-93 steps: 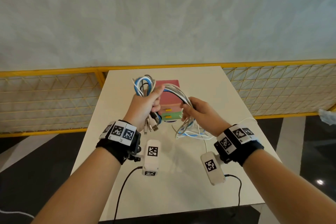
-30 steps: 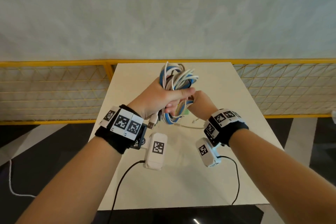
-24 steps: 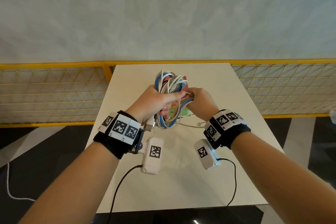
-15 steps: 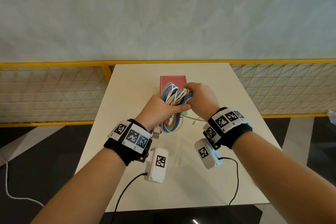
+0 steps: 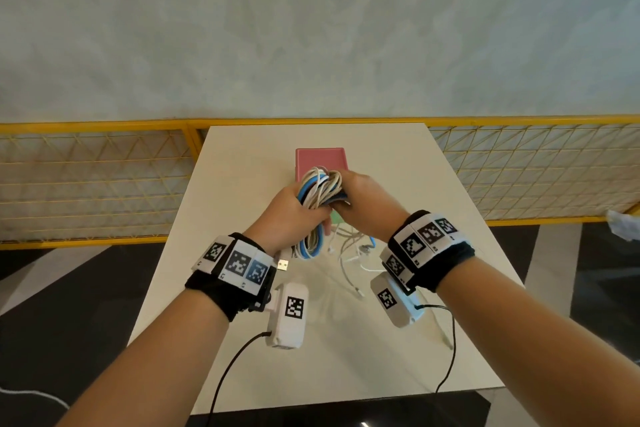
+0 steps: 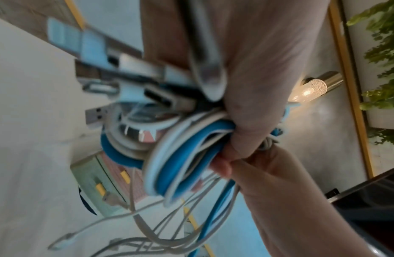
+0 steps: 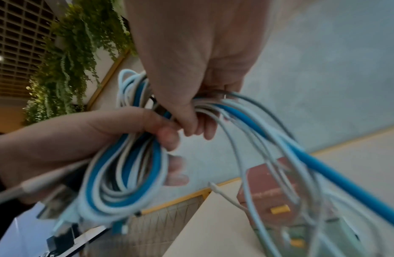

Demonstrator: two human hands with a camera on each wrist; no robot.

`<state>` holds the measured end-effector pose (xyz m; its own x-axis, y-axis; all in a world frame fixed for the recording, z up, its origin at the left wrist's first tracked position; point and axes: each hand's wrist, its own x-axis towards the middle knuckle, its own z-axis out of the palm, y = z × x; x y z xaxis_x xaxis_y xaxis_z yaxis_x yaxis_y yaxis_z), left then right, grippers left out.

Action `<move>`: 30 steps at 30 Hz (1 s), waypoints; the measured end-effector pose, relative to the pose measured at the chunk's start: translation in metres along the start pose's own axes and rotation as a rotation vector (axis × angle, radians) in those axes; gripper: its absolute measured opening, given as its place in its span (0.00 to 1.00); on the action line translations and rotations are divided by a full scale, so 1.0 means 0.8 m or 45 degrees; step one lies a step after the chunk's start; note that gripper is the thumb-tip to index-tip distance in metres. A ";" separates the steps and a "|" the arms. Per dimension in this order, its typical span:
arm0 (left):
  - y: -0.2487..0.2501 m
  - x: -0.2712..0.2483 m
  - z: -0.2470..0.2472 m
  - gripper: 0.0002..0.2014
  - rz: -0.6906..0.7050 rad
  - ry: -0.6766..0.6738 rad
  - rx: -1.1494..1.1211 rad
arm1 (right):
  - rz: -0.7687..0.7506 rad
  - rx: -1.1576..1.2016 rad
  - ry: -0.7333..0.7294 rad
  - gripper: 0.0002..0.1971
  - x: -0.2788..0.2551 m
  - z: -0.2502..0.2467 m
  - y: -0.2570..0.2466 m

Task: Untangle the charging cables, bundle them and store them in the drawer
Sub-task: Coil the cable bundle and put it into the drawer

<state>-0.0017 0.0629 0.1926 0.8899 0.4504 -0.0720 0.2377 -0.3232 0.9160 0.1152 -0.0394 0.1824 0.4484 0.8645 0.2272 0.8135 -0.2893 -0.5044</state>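
While the left hand (image 5: 290, 215) has its fingers (image 7: 169, 139) curled round the coiled blue-and-white charging cables (image 5: 317, 198), long axis near upright above the counter (image 5: 242, 184), the right hand (image 5: 363, 204) pinches loose strands before the pink-topped plastic drawer box (image 5: 320, 159).

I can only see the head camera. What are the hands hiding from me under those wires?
Observer: The left hand grips a coiled bundle of blue and white cables, fingers curled round it.
Child: And the other hand?
Observer: The right hand pinches loose cable strands that trail down toward the drawer box.
Child: Does the box have handles?
Observer: Yes, small yellow handles on the pink and green drawer fronts, and the drawers look closed.
Child: Anything else?
Observer: Several USB plugs stick out beside the left palm.
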 end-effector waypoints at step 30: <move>-0.018 0.014 -0.036 0.11 0.123 0.425 0.016 | 0.273 0.835 0.229 0.13 -0.001 0.029 -0.008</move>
<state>-0.0062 0.0967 0.1904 0.7325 0.6642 0.1496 0.1655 -0.3868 0.9072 0.1012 -0.0288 0.1658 0.6738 0.7186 0.1721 0.3352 -0.0897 -0.9379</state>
